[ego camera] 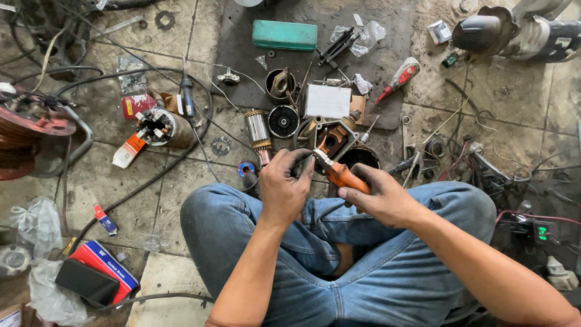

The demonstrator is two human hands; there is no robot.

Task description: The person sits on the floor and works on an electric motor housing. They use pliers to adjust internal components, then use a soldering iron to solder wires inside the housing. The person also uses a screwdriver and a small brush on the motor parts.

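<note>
I sit cross-legged in blue jeans on a tiled floor. My right hand (pixel 382 197) grips orange-handled pliers (pixel 339 172), whose jaws point up-left toward my left hand. My left hand (pixel 284 186) is closed on a thin dark wire (pixel 304 161) that meets the plier jaws. Just beyond both hands lies a metal motor housing (pixel 336 140) with copper-coloured parts inside. A motor armature (pixel 259 133) with a copper commutator lies left of it.
Scattered on the floor: a green box (pixel 284 34), white box (pixel 327 101), red-handled screwdriver (pixel 399 77), round motor parts (pixel 162 128), cables, a copper winding (pixel 27 130) at left, a phone (pixel 87 281) on a red-blue box, and a lit charger (pixel 542 232) at right.
</note>
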